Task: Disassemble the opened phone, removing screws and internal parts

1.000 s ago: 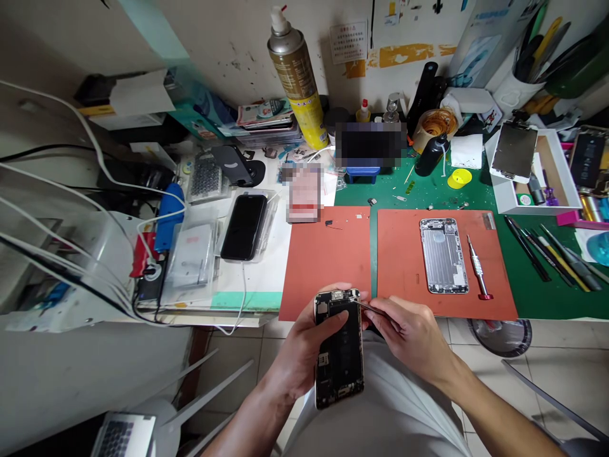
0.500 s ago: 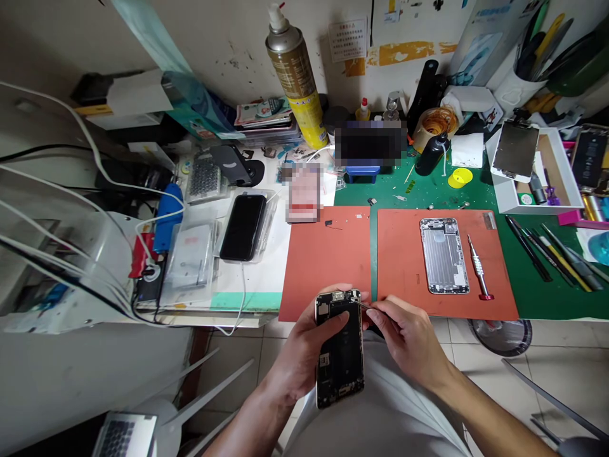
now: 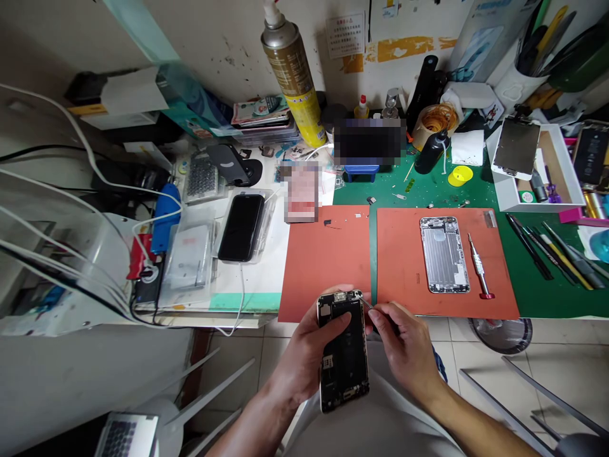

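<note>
In the head view, the left hand holds a long black phone with bare insides, just below two flat orange-red mats. The right hand pinches a thin metal tool. Its tip is at the phone's top right corner, so the work seems to be there. A silver metal phone shell lies apart.

1. A phone-repair workshop, judging by its table.
2. A bare phone housing lies on an orange mat.
3. Right of the housing: a screwdriver, then slim hand tools.
4. Nearer than the housing, leftward: an opened phone.
5. Beyond it, leftward: an aerosol can.
</note>
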Tool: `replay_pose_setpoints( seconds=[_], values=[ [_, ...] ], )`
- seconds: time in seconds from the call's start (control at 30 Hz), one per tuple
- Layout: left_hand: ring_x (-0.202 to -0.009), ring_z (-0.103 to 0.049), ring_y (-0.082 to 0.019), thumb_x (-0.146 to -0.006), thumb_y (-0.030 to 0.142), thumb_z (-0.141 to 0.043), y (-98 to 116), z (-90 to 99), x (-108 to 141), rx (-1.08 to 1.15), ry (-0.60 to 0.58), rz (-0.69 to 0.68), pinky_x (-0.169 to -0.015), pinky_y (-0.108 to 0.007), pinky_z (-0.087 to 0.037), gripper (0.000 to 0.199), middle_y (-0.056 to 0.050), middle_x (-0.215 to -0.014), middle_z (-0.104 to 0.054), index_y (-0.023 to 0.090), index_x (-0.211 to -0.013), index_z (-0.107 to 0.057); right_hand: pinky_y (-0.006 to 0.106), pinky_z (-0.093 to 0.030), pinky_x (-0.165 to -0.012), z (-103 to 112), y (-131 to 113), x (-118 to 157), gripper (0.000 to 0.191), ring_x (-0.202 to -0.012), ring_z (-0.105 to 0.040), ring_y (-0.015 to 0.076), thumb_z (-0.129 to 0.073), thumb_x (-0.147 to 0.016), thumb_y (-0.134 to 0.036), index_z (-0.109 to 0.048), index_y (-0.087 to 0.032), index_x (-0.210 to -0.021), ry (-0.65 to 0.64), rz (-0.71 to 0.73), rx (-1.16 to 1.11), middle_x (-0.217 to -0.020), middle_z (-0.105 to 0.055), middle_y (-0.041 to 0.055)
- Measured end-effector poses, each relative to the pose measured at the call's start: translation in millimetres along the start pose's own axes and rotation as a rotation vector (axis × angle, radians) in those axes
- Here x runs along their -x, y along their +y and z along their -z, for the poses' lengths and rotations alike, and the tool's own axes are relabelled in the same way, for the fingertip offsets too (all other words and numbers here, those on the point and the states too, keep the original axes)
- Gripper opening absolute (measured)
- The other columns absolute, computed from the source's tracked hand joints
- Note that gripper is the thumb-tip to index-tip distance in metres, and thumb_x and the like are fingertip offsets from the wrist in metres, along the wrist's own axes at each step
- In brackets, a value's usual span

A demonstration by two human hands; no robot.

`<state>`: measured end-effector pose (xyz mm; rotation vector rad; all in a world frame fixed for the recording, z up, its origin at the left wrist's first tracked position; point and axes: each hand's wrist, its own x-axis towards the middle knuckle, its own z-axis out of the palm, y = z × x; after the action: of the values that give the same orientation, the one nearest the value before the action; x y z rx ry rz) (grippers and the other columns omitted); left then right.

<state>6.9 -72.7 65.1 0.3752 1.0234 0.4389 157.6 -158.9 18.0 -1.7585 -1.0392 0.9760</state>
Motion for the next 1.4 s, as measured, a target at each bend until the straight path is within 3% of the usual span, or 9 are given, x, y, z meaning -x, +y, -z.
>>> replay_pose_setpoints(
  seconds=[0.47,0.63,0.8,0.97,1.07,1.23,1.4],
  values=[
    [-0.098,-0.078,-0.029,-0.084,0.027,-0.085,-1.2,0.9,-1.7,0.024,0.008,0.022,-0.083,-0.035,-0.06,0.053,-0.012,-0.125,-0.075,0.025,-0.131,-0.061,0.025,-0.045,-0.064,-3.0,2.1,1.8,0.032,-0.064,-0.063,0.0149,-0.05,-0.109,-0.04,-0.069,-0.022,-0.09,0.083,0.025,0.055,-0.075,-0.068,0.0006],
    [-0.097,-0.078,-0.027,-0.084,0.027,-0.085,-0.2,0.2,-2.6,0.024,0.008,0.011,-0.083,-0.034,-0.061,0.052,-0.011,-0.125,-0.075,0.024,-0.13,-0.062,0.025,-0.046,-0.065,-2.0,2.5,-0.3,0.03,-0.067,-0.064,0.0152,-0.051,-0.108,-0.039,-0.069,-0.022,-0.091,0.098,0.034,0.049,-0.078,-0.069,0.0008],
    [-0.105,-0.076,-0.025,-0.087,0.024,-0.082,-2.3,3.7,-3.1,0.018,0.044,0.012,-0.087,-0.035,-0.062,0.046,-0.013,-0.132,-0.074,0.022,-0.129,-0.063,0.027,-0.046,-0.065,16.2,1.0,-8.8,0.031,-0.069,-0.06,0.0165,-0.052,-0.108,-0.04,-0.07,-0.022,-0.091,0.267,-0.005,0.096,-0.079,-0.067,0.0015],
    [-0.12,-0.072,-0.028,-0.092,0.022,-0.076,-5.1,6.8,-4.1,0.016,-0.054,-0.029,-0.096,-0.039,-0.06,0.037,-0.013,-0.133,-0.073,0.023,-0.127,-0.064,0.025,-0.044,-0.062,25.8,-4.5,-8.9,0.025,-0.064,-0.056,0.0138,-0.053,-0.108,-0.036,-0.071,-0.023,-0.096,0.086,0.084,0.1,-0.076,-0.063,-0.0002],
    [-0.125,-0.07,-0.031,-0.093,0.02,-0.075,-5.4,9.6,-6.4,0.036,-0.091,-0.047,-0.101,-0.043,-0.058,0.038,-0.013,-0.133,-0.073,0.024,-0.128,-0.063,0.023,-0.045,-0.064,24.6,-5.4,-6.1,0.022,-0.068,-0.058,0.0125,-0.055,-0.108,-0.033,-0.071,-0.023,-0.097,0.053,0.095,0.084,-0.081,-0.065,0.0001],
    [-0.126,-0.069,-0.035,-0.093,0.022,-0.075,-2.8,13.2,-11.6,0.036,-0.127,-0.068,-0.105,-0.05,-0.056,0.045,-0.015,-0.13,-0.073,0.023,-0.135,-0.057,0.024,-0.044,-0.063,27.1,-2.7,-4.1,0.02,-0.067,-0.057,0.0124,-0.058,-0.107,-0.036,-0.073,-0.024,-0.1,-0.001,0.067,0.06,-0.081,-0.065,-0.0007],
    [-0.113,-0.075,-0.035,-0.089,0.033,-0.08,8.9,13.9,-30.1,-0.127,-0.078,-0.151,-0.095,-0.049,-0.061,0.062,-0.014,-0.118,-0.077,0.025,-0.14,-0.047,0.026,-0.047,-0.069,30.6,-1.7,-6.3,0.027,-0.075,-0.063,0.0156,-0.058,-0.106,-0.045,-0.076,-0.025,-0.103,0.001,-0.035,0.027,-0.086,-0.069,0.0012]
  ],
)
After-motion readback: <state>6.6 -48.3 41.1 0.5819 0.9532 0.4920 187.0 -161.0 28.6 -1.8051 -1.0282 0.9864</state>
